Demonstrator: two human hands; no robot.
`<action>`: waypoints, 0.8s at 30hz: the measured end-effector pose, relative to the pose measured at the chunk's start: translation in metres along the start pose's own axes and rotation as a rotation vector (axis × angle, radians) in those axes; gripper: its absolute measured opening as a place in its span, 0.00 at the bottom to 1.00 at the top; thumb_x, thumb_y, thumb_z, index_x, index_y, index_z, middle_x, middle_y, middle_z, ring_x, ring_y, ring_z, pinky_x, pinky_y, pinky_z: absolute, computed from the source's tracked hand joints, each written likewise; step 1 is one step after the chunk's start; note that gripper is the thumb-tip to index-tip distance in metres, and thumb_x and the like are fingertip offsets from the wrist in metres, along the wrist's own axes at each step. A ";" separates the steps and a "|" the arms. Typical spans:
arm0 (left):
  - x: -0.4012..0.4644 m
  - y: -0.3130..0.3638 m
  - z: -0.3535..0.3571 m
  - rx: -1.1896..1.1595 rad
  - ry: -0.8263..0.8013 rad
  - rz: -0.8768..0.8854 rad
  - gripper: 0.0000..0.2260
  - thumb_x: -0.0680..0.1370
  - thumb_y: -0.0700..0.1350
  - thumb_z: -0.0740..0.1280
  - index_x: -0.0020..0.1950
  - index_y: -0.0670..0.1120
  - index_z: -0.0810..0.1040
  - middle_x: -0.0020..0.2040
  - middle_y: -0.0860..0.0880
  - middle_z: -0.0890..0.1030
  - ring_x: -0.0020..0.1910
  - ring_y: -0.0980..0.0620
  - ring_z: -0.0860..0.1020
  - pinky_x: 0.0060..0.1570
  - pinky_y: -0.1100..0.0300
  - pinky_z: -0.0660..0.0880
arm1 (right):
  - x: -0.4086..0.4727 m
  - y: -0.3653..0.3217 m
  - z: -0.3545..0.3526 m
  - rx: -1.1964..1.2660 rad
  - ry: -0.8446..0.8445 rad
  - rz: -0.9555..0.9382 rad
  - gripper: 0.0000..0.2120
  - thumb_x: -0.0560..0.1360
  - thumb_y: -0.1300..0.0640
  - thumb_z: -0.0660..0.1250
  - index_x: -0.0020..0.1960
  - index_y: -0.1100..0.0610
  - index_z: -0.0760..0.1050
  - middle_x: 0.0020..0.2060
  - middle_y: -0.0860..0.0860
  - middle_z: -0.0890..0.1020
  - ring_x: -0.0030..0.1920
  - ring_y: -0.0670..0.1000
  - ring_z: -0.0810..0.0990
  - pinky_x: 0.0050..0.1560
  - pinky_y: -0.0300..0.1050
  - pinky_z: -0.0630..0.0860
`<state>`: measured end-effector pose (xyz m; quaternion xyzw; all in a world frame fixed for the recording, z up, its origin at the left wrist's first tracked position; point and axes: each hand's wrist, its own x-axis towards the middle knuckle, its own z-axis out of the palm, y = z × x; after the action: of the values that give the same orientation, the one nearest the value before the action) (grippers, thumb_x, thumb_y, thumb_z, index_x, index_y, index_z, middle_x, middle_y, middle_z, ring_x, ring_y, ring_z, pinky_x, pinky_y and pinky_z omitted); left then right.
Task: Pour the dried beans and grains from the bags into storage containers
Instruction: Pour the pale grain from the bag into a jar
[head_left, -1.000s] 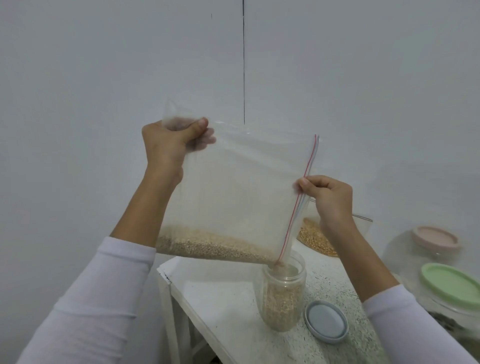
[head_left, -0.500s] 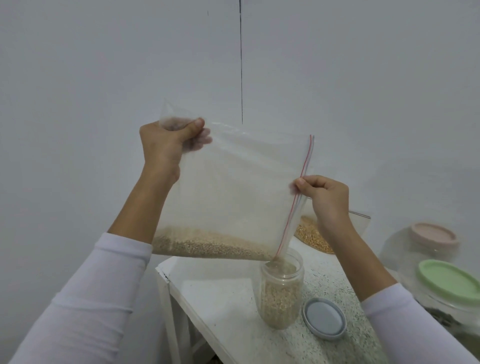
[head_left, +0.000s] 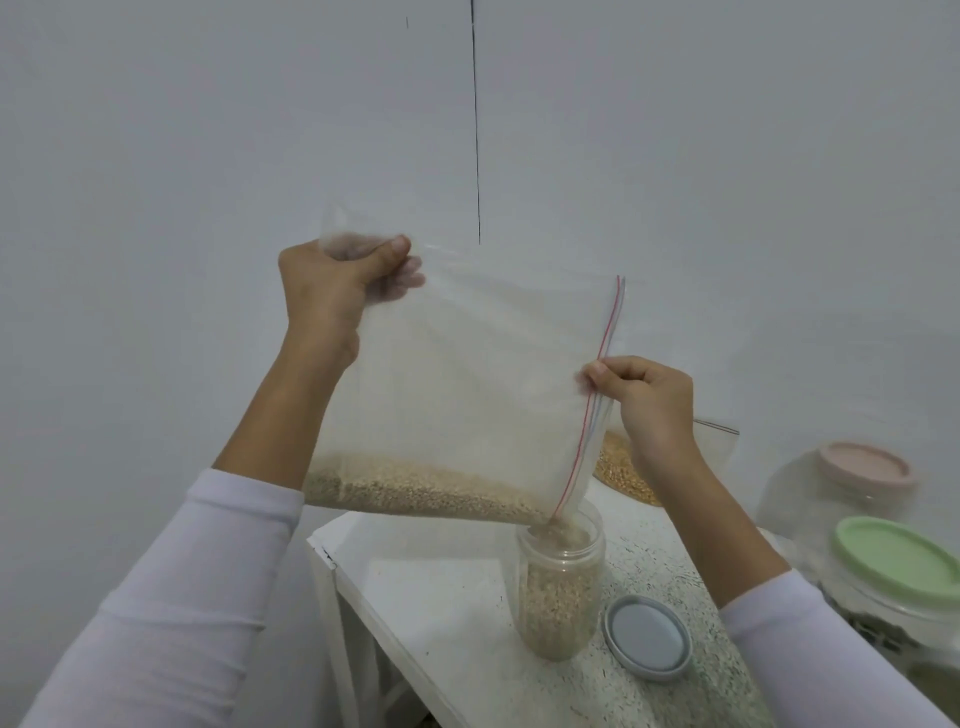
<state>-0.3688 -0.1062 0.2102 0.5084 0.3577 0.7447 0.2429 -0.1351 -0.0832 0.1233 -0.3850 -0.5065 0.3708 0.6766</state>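
Bag (head_left: 467, 384) of clear plastic with a red zip strip, held up over the table (head_left: 441, 587) and turned on its side, zip edge to the right. Left hand (head_left: 332, 280) grips the upper left corner, thumb on the near face, fingers curled behind the plastic. Right hand (head_left: 644, 395) pinches the zip edge about halfway down, fingers folded in. Grain (head_left: 415, 491) lies in a tan band along the bag's low edge, sloping down to the right. Bag's lower right corner sits at the mouth of the clear jar (head_left: 561, 587). Jar upright on the table, well over half full of the same tan grain. Grey lid (head_left: 647, 636) lies flat on the table just right of the jar, apart from it. Second bag (head_left: 623, 467) with yellower grain behind the right wrist, partly hidden. Two large clear containers at far right, one with a pink lid (head_left: 865, 465), one nearer with a green lid (head_left: 904, 558). White sleeves on both arms. Plain pale wall behind.
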 end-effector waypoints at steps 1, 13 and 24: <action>0.000 0.000 0.000 -0.003 0.006 0.000 0.03 0.72 0.37 0.73 0.40 0.39 0.80 0.30 0.48 0.83 0.30 0.51 0.82 0.33 0.63 0.78 | 0.000 0.000 0.000 -0.002 -0.007 -0.003 0.08 0.73 0.68 0.68 0.36 0.61 0.80 0.26 0.47 0.81 0.31 0.40 0.80 0.37 0.22 0.70; 0.000 -0.003 0.003 0.010 -0.017 0.002 0.03 0.72 0.36 0.72 0.41 0.38 0.80 0.29 0.48 0.82 0.29 0.51 0.82 0.33 0.62 0.77 | 0.005 0.001 -0.001 0.003 0.033 0.004 0.06 0.73 0.68 0.69 0.38 0.62 0.80 0.30 0.52 0.82 0.31 0.41 0.80 0.36 0.22 0.70; 0.000 0.001 -0.001 0.025 -0.004 0.012 0.03 0.72 0.36 0.72 0.41 0.38 0.80 0.29 0.48 0.82 0.29 0.51 0.82 0.33 0.62 0.78 | 0.003 0.002 0.004 0.000 0.007 0.005 0.08 0.73 0.67 0.68 0.36 0.59 0.80 0.32 0.52 0.82 0.32 0.40 0.80 0.37 0.21 0.70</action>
<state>-0.3694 -0.1071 0.2109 0.5149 0.3635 0.7407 0.2327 -0.1391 -0.0789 0.1233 -0.3875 -0.5030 0.3713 0.6775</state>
